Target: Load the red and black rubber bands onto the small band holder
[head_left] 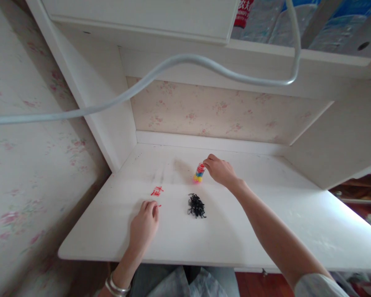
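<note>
A small clear bottle (199, 173) stands slightly tilted on the white desk (228, 235), filled with pink, yellow, blue and red layers. My right hand (220, 170) is closed at its top, thumb and fingers pinched against the rim. Nearer to me, my left hand (144, 222) rests on the desk with its fingers pinched together. A tiny red strip (159, 205) pokes out at those fingertips. Just beyond them lies a loose cluster of red strips (157, 191). Between the hands sits a tangled pile of short black strands (197, 206), touched by neither hand.
A white cable (188, 59) hangs across the view above the desk. Overhead is a white cabinet (142, 18), with plastic-wrapped bottles (266, 18) on its right. Side panels and a floral back wall (210, 109) enclose the desk's far end.
</note>
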A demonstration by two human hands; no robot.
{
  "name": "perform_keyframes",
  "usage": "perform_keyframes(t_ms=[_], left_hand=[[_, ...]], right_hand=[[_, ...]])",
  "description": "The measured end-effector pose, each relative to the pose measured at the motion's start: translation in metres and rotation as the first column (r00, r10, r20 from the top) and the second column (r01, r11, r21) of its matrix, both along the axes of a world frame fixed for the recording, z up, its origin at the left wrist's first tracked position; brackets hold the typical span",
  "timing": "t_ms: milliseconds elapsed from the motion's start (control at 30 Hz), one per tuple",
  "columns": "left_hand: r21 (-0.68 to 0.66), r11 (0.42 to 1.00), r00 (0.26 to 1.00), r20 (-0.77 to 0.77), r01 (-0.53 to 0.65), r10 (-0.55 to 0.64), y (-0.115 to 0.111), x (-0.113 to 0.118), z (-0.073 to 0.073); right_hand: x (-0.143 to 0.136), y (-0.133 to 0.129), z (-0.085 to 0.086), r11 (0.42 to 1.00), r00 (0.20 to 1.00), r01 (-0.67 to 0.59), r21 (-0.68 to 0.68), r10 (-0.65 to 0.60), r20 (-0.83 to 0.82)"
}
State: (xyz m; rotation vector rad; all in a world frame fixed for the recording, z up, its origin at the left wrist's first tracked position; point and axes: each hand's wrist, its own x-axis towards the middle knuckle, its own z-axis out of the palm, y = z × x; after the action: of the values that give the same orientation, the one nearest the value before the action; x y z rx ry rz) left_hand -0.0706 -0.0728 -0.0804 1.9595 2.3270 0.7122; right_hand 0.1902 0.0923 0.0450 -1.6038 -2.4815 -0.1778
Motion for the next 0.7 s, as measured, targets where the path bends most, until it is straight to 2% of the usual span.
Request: perform_keyframes(t_ms=[200,300,367,467,600,700], left_hand=[[0.006,1.000,1.000,0.008,-0.001,0.001,0.001,0.000,-0.001],[-0.002,1.000,1.000,0.002,-0.009,0.009,0.000,0.001,-0.001],[-0.011,1.000,1.000,-0.012,-0.007,0.007,0.000,0.002,-0.001],[-0.026,1.000,0.999,-0.034,-0.003,0.002,-0.002,0.002,-0.002],[-0.003,0.999,0.996,0.071,0.052,-0.052,0.001,-0.001,-0.003],[0.079,0.982,0.953,0.237,0.174,-0.188,0.013,0.004,0.004]], right_hand=[[0.003,-0.002,0.004,1.000,0.991,0.009,0.024,-0.006,-0.135],[0.011,-0.007,0.003,0.996,0.954,0.039,0.086,-0.012,-0.299],[0.020,-0.012,-0.004,0.992,0.903,0.069,0.104,-0.018,-0.429],[0.034,-0.022,-0.029,0.992,0.803,0.111,0.068,-0.049,-0.594],[0.045,-0.041,-0.082,0.984,0.675,0.145,-0.099,-0.172,-0.717],[0.045,-0.057,-0.118,0.978,0.677,0.121,-0.173,-0.208,-0.706]])
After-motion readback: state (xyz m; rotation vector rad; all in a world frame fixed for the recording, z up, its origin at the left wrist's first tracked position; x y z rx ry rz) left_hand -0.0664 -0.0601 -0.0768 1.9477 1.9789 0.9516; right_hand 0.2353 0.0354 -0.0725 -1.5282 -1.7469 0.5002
